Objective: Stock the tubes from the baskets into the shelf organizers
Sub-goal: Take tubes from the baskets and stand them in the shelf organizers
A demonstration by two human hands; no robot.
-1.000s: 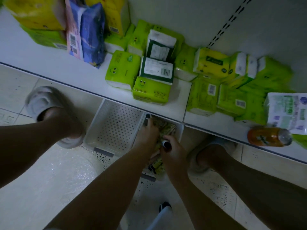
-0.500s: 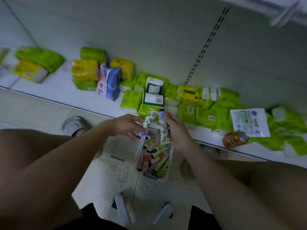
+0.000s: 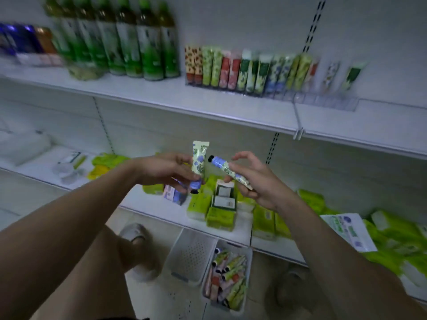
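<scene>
Each hand has a tube in it. The left hand (image 3: 166, 168) has its fingers curled round a pale tube (image 3: 199, 162) printed with green leaves and blue-purple flowers, held almost upright with the flat crimped end on top and the dark cap at the bottom. The right hand (image 3: 256, 181) pinches a second tube (image 3: 227, 169) of the same pattern between thumb and fingers, tilted so its black cap points up and left toward the first; the two tubes are close but not touching. Both are held in the air in front of the lower shelf (image 3: 161, 209), above the green packs (image 3: 220, 213) lying there. On the upper shelf (image 3: 208, 100) a clear organizer (image 3: 323, 100) holds a row of standing tubes (image 3: 242, 70) in several patterns, with bare slots at its right end; green bottles (image 3: 129, 42) stand to its left. On the floor, a basket (image 3: 249, 252) holds more tubes lying loose, and an empty white basket (image 3: 194, 252) sits touching its left side. Half a second ago the hands were lower, just over the full basket, with only the bottom shelf in sight; now they are raised and the upper shelf and its organizer have come into view.
</scene>
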